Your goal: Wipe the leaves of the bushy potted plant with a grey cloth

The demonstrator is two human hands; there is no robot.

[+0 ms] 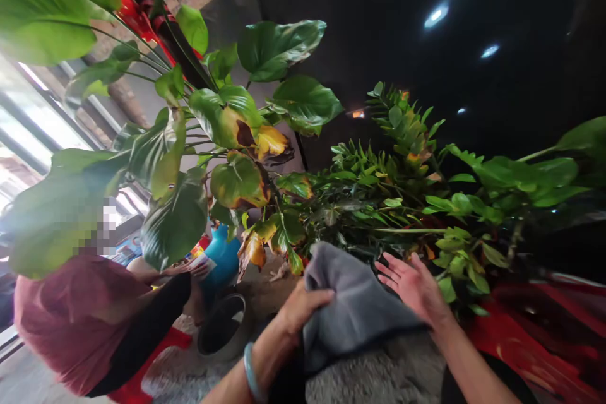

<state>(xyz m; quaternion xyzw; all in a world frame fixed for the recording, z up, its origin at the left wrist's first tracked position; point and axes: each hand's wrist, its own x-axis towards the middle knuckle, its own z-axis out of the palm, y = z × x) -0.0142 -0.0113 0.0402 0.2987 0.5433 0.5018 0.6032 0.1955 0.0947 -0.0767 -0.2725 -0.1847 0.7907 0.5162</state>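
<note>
A grey cloth (350, 303) hangs from my left hand (303, 303), which has its thumb pressed over the near edge. A pale bangle circles that wrist. My right hand (414, 287) is on the other side of the cloth, palm up with its fingers spread and nothing in them. The cloth's right corner reaches that wrist, and I cannot tell whether it touches. Just beyond both hands stand leafy green plants (379, 202). Some broad leaves nearer the left have yellow and brown patches, such as a yellowed leaf (272, 142).
At the left a person in a dark pink shirt (71, 322) sits on a red stool (156, 363). A dark bucket (222, 325) and a blue vase (222, 255) stand between us. A shiny red object (534, 328) lies at the right. Behind the plants rises a dark glossy surface (402, 31).
</note>
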